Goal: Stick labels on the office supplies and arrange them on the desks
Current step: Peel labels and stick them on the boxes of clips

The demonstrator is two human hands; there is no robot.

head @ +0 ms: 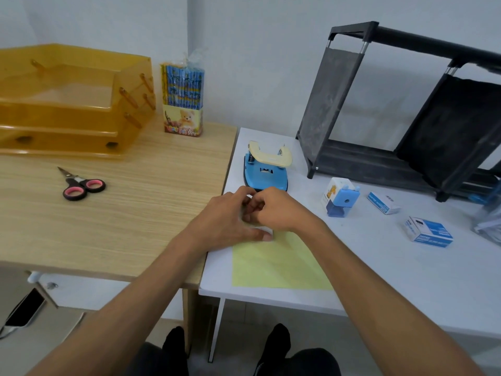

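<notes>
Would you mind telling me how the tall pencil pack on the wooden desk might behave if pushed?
The pencil pack stands tall on a narrow base, so it would probably tip. Its clear wrap looks glossy, perhaps slippery.

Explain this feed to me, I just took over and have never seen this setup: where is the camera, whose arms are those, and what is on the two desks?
There is no machine here: the two bare arms belong to a person, and the single picture comes from a camera worn on that person's head, looking forward and down. The left hand and right hand meet over the top edge of a yellow sheet on the white desk, fingers curled, pinching a small white piece, probably a label; it is mostly hidden. Behind them sits a blue hole punch; to the right a blue pencil sharpener, two small blue-and-white boxes and a black rack. The wooden desk on the left carries scissors, an amber tray stack and a pack of pencils.
</notes>
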